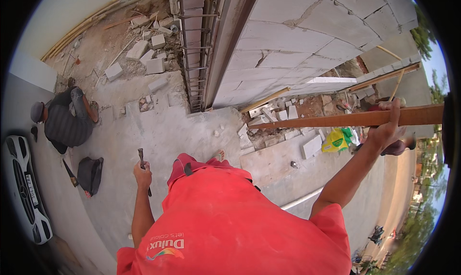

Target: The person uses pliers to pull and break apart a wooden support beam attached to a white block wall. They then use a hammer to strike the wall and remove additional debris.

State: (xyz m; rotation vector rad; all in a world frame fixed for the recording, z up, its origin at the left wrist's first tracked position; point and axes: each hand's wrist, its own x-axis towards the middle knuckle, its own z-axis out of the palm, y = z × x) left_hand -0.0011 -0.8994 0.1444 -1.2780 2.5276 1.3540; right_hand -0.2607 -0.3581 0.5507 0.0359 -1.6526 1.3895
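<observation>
My left hand (143, 175) is closed around the shaft of a dark, narrow hand tool (141, 154). Its head points away from me, and I cannot tell its exact kind. Out to the right, my right hand (384, 133) grips a long reddish-brown timber plank (335, 120). The plank's far end reaches left over rubble near the foot of a lightweight block wall (284, 41). Below the plank, a yellow and green bag (335, 141) stands beside a white block (312, 146).
A steel rebar cage (197, 48) rises beside the wall. Broken blocks (155, 65) lie beyond it. A person (68, 120) crouches at left near a dark bag (90, 175), a handsaw (71, 174) and a parked car (30, 192). Another person (394, 148) is partly hidden behind my right hand.
</observation>
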